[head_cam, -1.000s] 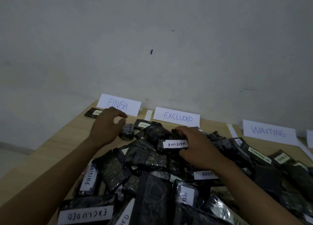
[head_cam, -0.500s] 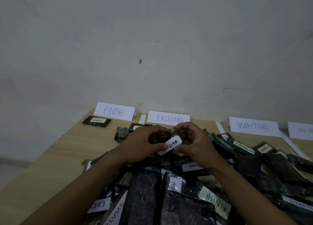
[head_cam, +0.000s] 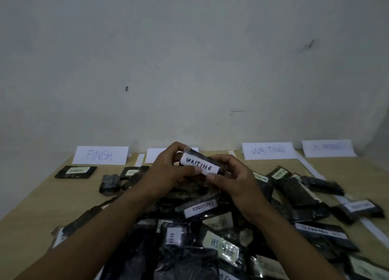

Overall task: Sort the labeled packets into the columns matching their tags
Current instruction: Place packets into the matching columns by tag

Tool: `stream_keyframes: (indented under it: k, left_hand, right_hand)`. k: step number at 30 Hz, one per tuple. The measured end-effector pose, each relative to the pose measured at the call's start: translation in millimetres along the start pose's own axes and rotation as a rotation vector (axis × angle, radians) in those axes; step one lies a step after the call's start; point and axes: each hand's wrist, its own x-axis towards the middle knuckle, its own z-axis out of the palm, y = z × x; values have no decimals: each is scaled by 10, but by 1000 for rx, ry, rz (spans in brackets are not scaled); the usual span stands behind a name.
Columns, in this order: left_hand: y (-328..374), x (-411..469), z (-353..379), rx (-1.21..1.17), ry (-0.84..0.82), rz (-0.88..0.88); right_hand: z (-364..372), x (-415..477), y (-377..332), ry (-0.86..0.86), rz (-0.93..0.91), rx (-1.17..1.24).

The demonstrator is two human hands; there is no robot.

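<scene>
A small dark packet with a white WAITING tag (head_cam: 201, 164) is held up above the pile, tag facing me. My left hand (head_cam: 168, 170) grips its left end and my right hand (head_cam: 231, 178) pinches its right end. Below lies a heap of dark labeled packets (head_cam: 200, 233). Paper column signs stand along the wall: FINISH (head_cam: 100, 155), one half hidden behind my hands (head_cam: 154, 154), WAITING (head_cam: 268, 150) and a blurred one (head_cam: 328, 148). One packet (head_cam: 76, 172) lies under the FINISH sign.
The wooden table (head_cam: 42, 199) meets a plain grey wall at the back. White paper strips (head_cam: 315, 174) mark column borders. A crumpled dark packet (head_cam: 110, 184) and another packet (head_cam: 133, 172) lie left of my hands. More packets (head_cam: 294, 187) spread to the right.
My right hand lifted the WAITING packet off the pile; my left hand came over from the FINISH area and took its other end. The packet turned so its tag reads upright. The view shifted rightward.
</scene>
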Motion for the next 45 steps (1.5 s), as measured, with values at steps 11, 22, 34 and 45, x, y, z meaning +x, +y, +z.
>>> stream_keyframes:
  k: [11,22,34,45]
  left_hand:
    - [-171,532,1214,384,-144,53]
    - [-724,687,1483,1066,-228,297]
    - [-842,696,1485,1038,-159,349]
    - [-849,660,1448,979,-147,341]
  right_hand:
    - [-1581,184,-87,454,125,43]
    - [-2229,1207,500,394,336,-602]
    - [-2258,1288,648,262,408,-1163]
    - [-2009,1066,451,104,177,-1062]
